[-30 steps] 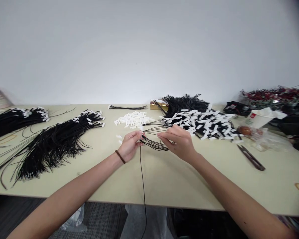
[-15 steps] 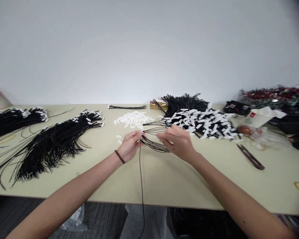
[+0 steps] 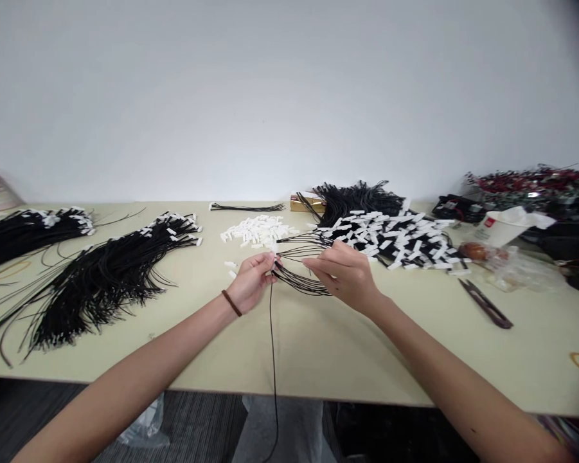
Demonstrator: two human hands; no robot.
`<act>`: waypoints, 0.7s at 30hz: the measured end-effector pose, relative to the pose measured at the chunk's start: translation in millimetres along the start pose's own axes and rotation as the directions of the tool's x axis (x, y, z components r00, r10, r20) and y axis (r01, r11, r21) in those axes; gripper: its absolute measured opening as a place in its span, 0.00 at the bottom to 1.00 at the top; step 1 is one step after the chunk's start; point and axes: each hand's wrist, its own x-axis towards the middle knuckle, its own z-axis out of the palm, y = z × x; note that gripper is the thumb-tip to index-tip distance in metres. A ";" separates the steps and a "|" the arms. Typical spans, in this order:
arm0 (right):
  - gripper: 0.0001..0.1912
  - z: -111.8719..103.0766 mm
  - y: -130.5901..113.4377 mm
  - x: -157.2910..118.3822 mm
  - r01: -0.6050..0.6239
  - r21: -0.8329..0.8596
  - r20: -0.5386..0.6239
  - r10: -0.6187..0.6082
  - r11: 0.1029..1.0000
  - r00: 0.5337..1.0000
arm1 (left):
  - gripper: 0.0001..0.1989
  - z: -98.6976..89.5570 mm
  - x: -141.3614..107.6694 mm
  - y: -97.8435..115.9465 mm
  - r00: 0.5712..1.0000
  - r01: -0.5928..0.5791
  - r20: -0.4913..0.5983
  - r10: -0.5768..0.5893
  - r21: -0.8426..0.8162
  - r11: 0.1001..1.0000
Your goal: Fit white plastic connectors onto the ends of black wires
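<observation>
Near the middle of the table, my left hand (image 3: 256, 278) pinches a white connector (image 3: 274, 252) with black wires running out to the right. My right hand (image 3: 342, 270) is closed around those black wires (image 3: 301, 281), a short way right of the connector. One black wire (image 3: 272, 334) hangs down from my left hand past the table's front edge. Behind my hands lies a pile of loose white connectors (image 3: 258, 230). Beyond my right hand is a heap of black wires with white connectors (image 3: 400, 238).
Bundles of black wires (image 3: 110, 283) lie on the left of the table (image 3: 212, 360). On the right are snips (image 3: 485, 304), a paper cup (image 3: 500, 226), a plastic bag (image 3: 525, 273) and red and dark wires (image 3: 534, 183). A gold box (image 3: 308, 203) stands at the back.
</observation>
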 end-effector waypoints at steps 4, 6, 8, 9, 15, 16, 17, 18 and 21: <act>0.11 -0.3 1.8 -1.8 -0.001 -0.029 0.043 0.002 1.000 0.999 | 0.11 -0.3 0.0 0.4 1.000 -0.002 0.007 0.003 -0.006 1.000; 0.11 -0.8 2.2 -2.2 -0.006 -0.044 0.058 0.009 0.999 0.998 | 0.11 -0.2 0.0 0.6 1.000 -0.007 0.004 0.007 0.002 1.000; 0.11 -0.8 1.5 -2.2 -0.012 -0.057 0.067 0.016 0.998 0.998 | 0.12 0.3 -0.3 0.5 1.000 -0.012 0.006 0.011 0.020 1.000; 0.10 -0.3 0.5 -2.1 -0.016 -0.066 0.070 0.021 0.998 0.997 | 0.12 0.6 -0.6 0.3 1.000 -0.013 0.009 0.012 0.030 0.999; 0.10 9.9 -11.6 -3.4 -0.012 -0.119 0.051 0.018 0.993 0.999 | 0.14 4.1 -4.5 -3.1 0.998 0.003 0.064 -0.010 0.104 0.995; 0.11 11.8 -13.4 -3.8 -0.003 -0.125 0.041 0.009 0.992 0.999 | 0.15 4.7 -5.4 -3.5 0.997 0.007 0.077 -0.016 0.117 0.993; 0.11 13.3 -14.9 -4.3 0.005 -0.129 0.031 -0.001 0.992 1.000 | 0.15 5.2 -6.5 -3.8 0.996 0.010 0.088 -0.021 0.129 0.992; 0.11 14.3 -15.9 -4.7 0.014 -0.133 0.022 -0.012 0.991 1.000 | 0.15 5.7 -7.5 -4.0 0.995 0.011 0.095 -0.024 0.139 0.990; 0.10 15.3 -17.5 -5.8 0.028 -0.135 0.007 -0.027 0.991 1.000 | 0.15 7.2 -10.8 -3.8 0.994 0.007 0.105 -0.023 0.152 0.988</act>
